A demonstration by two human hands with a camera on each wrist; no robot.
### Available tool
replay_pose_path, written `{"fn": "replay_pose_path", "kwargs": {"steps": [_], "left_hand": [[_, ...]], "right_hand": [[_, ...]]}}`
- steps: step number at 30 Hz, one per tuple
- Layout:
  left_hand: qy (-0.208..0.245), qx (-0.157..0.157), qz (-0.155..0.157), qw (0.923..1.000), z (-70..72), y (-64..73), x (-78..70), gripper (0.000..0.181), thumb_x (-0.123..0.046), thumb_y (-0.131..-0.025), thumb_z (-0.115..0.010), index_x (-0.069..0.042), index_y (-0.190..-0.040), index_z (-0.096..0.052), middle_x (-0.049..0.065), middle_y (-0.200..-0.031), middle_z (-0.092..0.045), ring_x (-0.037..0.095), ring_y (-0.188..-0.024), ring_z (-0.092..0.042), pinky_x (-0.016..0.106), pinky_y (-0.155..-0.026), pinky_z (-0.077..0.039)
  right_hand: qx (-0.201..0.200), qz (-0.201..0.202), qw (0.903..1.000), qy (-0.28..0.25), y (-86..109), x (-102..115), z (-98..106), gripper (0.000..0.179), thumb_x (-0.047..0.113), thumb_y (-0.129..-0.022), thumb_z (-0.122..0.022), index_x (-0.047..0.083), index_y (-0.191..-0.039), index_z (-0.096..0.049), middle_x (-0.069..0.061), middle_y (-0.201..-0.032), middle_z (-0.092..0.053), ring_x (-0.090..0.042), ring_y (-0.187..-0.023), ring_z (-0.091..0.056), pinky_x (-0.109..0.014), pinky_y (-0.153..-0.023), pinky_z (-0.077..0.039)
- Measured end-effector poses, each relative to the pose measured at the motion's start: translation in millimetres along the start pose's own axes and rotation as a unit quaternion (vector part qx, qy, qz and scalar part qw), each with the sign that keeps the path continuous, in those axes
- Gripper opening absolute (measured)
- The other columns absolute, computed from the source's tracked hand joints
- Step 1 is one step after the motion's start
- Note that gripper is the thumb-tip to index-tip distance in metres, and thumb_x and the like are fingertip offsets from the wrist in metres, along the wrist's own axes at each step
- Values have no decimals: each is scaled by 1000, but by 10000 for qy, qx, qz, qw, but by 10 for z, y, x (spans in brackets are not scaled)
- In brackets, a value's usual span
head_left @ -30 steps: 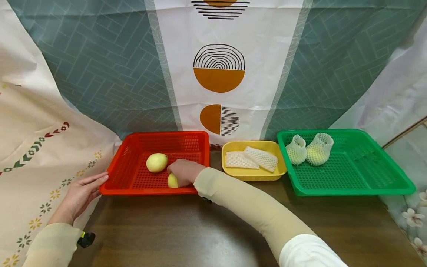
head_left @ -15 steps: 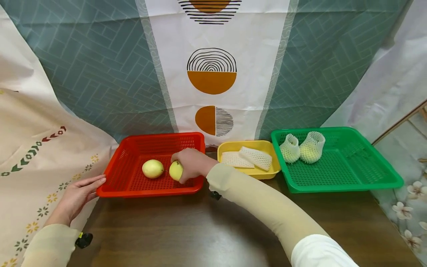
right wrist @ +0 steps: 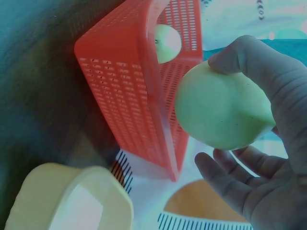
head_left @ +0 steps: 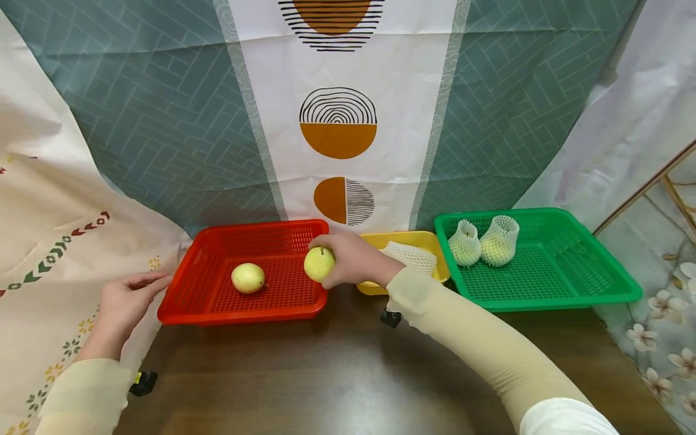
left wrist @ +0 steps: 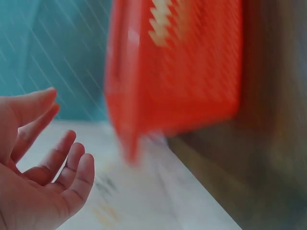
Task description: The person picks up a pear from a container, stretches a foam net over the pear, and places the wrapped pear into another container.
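Between the thumb and fingers of my right hand (head_left: 356,260) is a pale yellow pear (head_left: 319,264), held over the right rim of the red basket (head_left: 217,316). The right wrist view shows this pear (right wrist: 223,108) close up, with the thumb on one side and fingers on the other. Another pear (head_left: 248,278) lies on the basket floor. My left hand (head_left: 126,308) is beside the basket's left end; the left wrist view shows the hand (left wrist: 48,167) apart from the rim, fingers loosely bent with nothing between them.
A yellow tray (head_left: 441,257) with white foam net sleeves (head_left: 412,257) stands right of the red basket, partly hidden by my right hand. Further right, a green basket (head_left: 571,301) holds two net-wrapped fruits (head_left: 498,244). A patterned cloth (head_left: 239,151) hangs behind.
My right hand has lifted one pear from the red basket floor and moved it rightward to the rim. My left hand has come off the basket's left rim.
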State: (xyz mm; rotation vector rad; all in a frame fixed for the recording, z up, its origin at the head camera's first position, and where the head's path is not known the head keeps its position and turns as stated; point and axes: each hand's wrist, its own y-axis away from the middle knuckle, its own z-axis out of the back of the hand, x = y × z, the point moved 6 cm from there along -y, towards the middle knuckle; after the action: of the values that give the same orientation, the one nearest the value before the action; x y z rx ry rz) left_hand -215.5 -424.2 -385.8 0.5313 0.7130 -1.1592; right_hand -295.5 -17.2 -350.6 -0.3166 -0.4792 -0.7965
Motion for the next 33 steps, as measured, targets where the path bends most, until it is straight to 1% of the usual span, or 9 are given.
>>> {"fn": "replay_pose_path", "kwargs": {"steps": [4,9,11,13,16,20,25,30,33], "left_hand": [[-2,-215,-548,9983,-135,109,-513,51,-52,-83,-62,-15,-119,-64,-27,-93,-59,-1,-83,-53,15,-64,-49],[87,-508,-1569,9863,-443,343,-1165,34,-45,-82,-67,-23,-109,-69,-7,-95,-68,5,-80,-57,12,-64,-46],[99,-466,-1870,9812,-580,453,-1367,31,-44,-82,-67,-27,-108,-69,-3,-96,-69,7,-80,-59,11,-66,-47],[173,-280,-2028,9787,-733,551,-1519,31,-46,-82,-67,-30,-109,-68,-4,-99,-69,8,-81,-62,13,-69,-50],[276,112,-2140,9764,-977,684,-1690,34,-49,-81,-66,-34,-112,-65,-7,-103,-68,9,-85,-64,20,-73,-54],[542,699,-2297,9692,-1330,830,-1872,40,-46,-80,-70,-33,-117,-62,-8,-107,-67,12,-92,-64,30,-79,-56],[891,1526,-2174,9600,-1767,960,-1998,52,-41,-76,-75,-30,-124,-57,-5,-116,-65,14,-99,-64,37,-86,-54],[1020,2089,-2117,9493,-2068,1061,-2089,66,-39,-71,-80,-31,-130,-51,-9,-121,-62,11,-103,-63,36,-87,-54],[1141,2389,-2211,9386,-2188,1107,-2147,71,-35,-71,-81,-28,-134,-48,-8,-124,-60,13,-106,-63,38,-89,-53]], "right_hand": [[-146,-34,9991,-397,192,-65,77,63,31,-58,-84,34,-114,-56,18,-106,-53,-10,-95,-50,-28,-73,-49],[-197,-17,9990,-391,435,-119,108,63,31,-58,-84,35,-115,-56,20,-106,-54,-8,-93,-50,-28,-72,-49],[-210,-69,9991,-365,528,-141,114,65,30,-57,-84,34,-116,-56,20,-106,-53,-7,-93,-50,-27,-72,-49],[-244,-150,9990,-343,615,-164,125,66,29,-57,-84,33,-117,-56,20,-106,-54,-7,-93,-50,-27,-72,-49],[-332,-252,9985,-358,727,-195,151,66,28,-56,-84,31,-117,-57,20,-106,-54,-7,-92,-51,-26,-73,-49],[-391,-401,9979,-321,831,-241,175,67,28,-56,-85,29,-117,-58,20,-105,-56,-9,-92,-51,-26,-74,-48],[-350,-646,9966,-383,915,-283,169,71,30,-56,-85,27,-121,-57,18,-106,-55,-11,-94,-50,-27,-75,-48],[-306,-653,9965,-416,961,-268,147,72,31,-55,-86,29,-120,-56,17,-106,-55,-11,-94,-50,-28,-73,-48],[-319,-574,9968,-445,978,-252,135,73,31,-54,-86,28,-120,-56,17,-106,-55,-11,-94,-50,-27,-72,-49]]}}
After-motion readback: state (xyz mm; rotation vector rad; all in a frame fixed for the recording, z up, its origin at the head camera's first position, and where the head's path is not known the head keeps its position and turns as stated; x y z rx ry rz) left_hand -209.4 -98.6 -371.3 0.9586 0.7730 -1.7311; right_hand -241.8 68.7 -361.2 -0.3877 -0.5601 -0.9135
